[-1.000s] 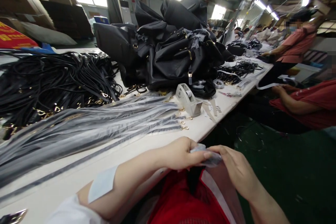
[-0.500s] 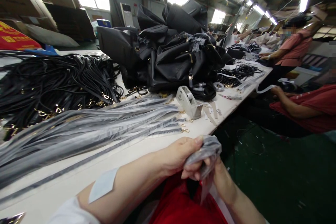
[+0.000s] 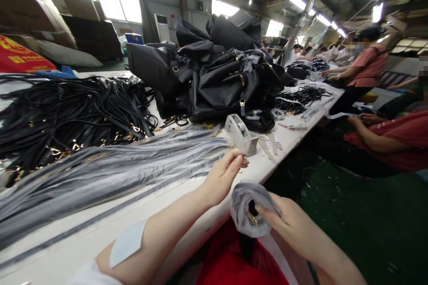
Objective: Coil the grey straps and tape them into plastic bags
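Note:
My right hand (image 3: 287,222) grips a rolled-up grey wrapped strap (image 3: 245,207) with a gold clasp showing inside the coil, held just off the table edge above my red lap. My left hand (image 3: 222,173) reaches out over the white table (image 3: 200,182). Its fingertips pinch at the near ends of the grey plastic-sleeved straps (image 3: 110,169), which lie fanned across the table. What, if anything, sits in the pinch is too small to make out. A tape dispenser (image 3: 240,132) stands just beyond the left hand.
A heap of loose black straps (image 3: 67,111) with gold clasps fills the left of the table. A pile of black bags (image 3: 220,67) sits behind the dispenser. Co-workers in red and pink tops (image 3: 391,138) work along the right side. A dark green floor (image 3: 361,222) lies to the right.
My left hand let go of the grey roll and reached forward to the strap ends on the table. The roll now stays in my right hand alone, lower and coiled.

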`<move>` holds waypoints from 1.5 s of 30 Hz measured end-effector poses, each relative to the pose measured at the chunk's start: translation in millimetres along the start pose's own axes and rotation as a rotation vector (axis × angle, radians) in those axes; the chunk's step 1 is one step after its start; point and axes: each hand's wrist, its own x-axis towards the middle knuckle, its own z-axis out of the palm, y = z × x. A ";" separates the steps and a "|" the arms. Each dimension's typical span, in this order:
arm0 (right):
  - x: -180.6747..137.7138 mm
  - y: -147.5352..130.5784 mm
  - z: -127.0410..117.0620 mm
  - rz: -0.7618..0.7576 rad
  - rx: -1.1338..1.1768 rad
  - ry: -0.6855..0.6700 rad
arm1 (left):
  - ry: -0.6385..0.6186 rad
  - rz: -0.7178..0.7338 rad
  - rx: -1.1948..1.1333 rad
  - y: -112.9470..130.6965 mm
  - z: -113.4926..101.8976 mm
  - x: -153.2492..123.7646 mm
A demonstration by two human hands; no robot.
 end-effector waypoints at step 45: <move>8.3 23.5 12.7 -0.248 -0.168 0.842 | 0.167 0.000 0.187 -26.5 -1.2 10.3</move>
